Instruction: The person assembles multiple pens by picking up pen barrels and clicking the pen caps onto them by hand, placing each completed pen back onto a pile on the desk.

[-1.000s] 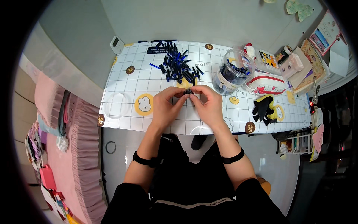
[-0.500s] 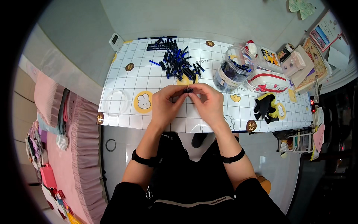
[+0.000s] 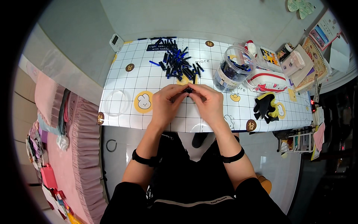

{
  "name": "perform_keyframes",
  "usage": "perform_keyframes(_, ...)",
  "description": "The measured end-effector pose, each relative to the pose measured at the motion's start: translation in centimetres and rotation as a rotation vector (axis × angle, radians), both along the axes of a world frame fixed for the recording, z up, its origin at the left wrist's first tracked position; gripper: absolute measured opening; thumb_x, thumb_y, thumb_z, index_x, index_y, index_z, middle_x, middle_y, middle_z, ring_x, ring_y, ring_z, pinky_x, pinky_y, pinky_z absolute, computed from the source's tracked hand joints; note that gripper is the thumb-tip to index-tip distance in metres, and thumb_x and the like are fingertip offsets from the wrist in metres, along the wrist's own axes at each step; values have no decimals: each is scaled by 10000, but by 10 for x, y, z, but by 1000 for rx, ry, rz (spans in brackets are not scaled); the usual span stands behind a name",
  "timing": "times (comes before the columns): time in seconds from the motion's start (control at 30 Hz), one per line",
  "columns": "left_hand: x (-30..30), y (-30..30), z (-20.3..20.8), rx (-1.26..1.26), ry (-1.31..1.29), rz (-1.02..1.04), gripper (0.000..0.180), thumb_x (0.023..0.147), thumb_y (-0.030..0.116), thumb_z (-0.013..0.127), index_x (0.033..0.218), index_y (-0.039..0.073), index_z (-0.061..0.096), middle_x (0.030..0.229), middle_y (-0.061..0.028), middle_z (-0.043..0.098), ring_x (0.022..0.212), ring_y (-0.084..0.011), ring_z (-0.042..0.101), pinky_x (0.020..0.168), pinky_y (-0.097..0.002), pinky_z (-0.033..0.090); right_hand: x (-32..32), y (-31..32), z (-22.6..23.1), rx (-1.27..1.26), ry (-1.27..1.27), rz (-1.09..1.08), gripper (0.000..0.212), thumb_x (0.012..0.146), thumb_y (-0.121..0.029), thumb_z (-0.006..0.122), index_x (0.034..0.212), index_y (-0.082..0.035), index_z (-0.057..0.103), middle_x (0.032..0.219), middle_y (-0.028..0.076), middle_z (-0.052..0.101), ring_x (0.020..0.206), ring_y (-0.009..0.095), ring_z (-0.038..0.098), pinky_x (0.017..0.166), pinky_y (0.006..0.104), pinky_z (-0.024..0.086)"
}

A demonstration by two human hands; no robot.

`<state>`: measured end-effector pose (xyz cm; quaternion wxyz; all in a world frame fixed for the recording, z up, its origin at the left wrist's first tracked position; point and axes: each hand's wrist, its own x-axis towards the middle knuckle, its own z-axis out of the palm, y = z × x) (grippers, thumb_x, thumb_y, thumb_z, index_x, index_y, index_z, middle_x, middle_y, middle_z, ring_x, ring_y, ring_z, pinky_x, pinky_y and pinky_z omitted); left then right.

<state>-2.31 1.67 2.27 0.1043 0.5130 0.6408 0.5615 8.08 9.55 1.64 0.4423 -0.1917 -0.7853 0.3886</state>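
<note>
Both hands meet over the middle of the table near its front part. My left hand [image 3: 165, 103] and my right hand [image 3: 209, 104] pinch a small bundle of dark ink cartridges [image 3: 188, 90] between thumbs and fingertips; only the ends show, the rest being covered by the fingers. Just beyond the fingertips lies a loose pile of black and blue ink cartridges [image 3: 178, 64], spread toward the back edge. A clear plastic jar [image 3: 225, 80] with more cartridges inside stands to the right of the hands, its top uncovered. On the left rests a round clear lid [image 3: 116, 103].
Right of the jar are a white and red pencil case [image 3: 269, 81] and a black and yellow cloth-like item [image 3: 266, 107]. Notebooks and boxes [image 3: 298, 63] crowd the far right. A small white timer [image 3: 116, 42] stands at the back left corner of the table [image 3: 123, 80].
The fingertips have closed in slightly around the bundle, so less of it shows. Pile, jar and lid have stayed put.
</note>
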Motion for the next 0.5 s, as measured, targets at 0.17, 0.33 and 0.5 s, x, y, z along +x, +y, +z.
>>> perform_keyframes(0.17,2,1,1,23,-31,-11,163,692,-37,559,855,-27,563,787,-80,574,682,-115,570,602,-181,452,-1,0,-2,-19,42,17,215,643,37,575,852,-13,568,741,97,574,590,160,565,498,215,425)
perform_keyframes(0.33,3,1,-2,48,-89,1,167,689,-33,567,855,-27,559,770,-78,584,687,-113,575,601,-181,450,-1,0,-1,-18,9,7,201,636,42,578,828,-17,571,732,96,574,611,164,575,515,212,439)
perform_keyframes(0.5,1,2,-2,6,37,40,167,676,-14,587,842,-19,567,746,-76,579,655,-113,571,569,-175,441,-3,1,-6,-45,27,-3,207,635,42,577,832,-21,568,719,96,570,609,164,573,513,223,439)
